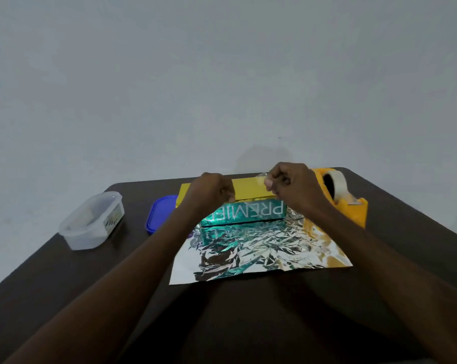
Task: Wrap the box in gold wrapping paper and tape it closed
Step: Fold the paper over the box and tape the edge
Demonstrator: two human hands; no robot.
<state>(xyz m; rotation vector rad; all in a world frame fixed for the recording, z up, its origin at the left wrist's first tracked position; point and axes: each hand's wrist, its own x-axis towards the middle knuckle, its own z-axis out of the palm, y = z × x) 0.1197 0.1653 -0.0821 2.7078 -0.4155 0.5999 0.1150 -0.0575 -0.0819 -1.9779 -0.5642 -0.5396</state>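
A teal box [251, 212] marked PREMIER lies on a sheet of wrapping paper [258, 256] whose shiny silver side faces up. The paper's far part is folded over the box top and shows its gold side [244, 190]. My left hand [213, 191] holds that gold flap down at its edge on the box, fingers curled. My right hand [291, 183] pinches a strip of clear tape [261, 177] just above the flap. An orange tape dispenser [345, 198] with a clear roll stands right of the box.
A clear plastic tub [92, 222] with contents sits at the left of the dark table [64, 285]. A blue lid [160, 212] lies between the tub and the box. A plain grey wall rises behind the table's far edge.
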